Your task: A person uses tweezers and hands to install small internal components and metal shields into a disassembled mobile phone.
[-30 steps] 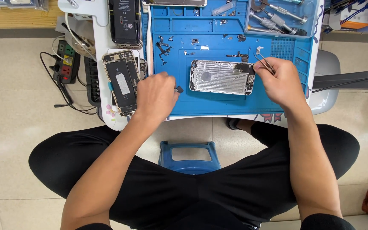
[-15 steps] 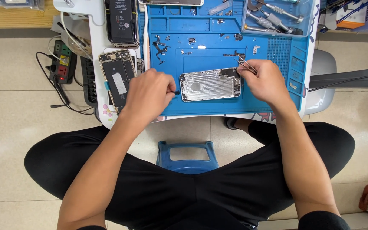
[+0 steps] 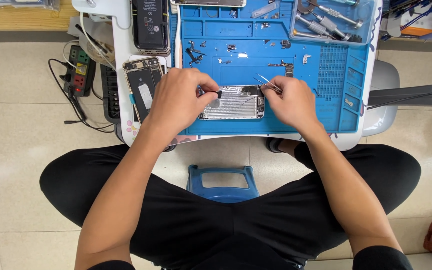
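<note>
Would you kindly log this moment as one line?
left hand: small black part | right hand: tweezers | both over phone housing | blue mat

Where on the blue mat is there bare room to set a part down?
Bare patch on the mat between the phone shell and loose parts; also the dotted area. Crowded: tool tray, and around both hands.

A small white table [image 3: 371, 120] stood on the tiled floor [image 3: 16, 150]. Directly on it lay a blue repair mat [image 3: 296, 117], an opened phone [image 3: 143, 85] and a battery [image 3: 150, 25].
</note>
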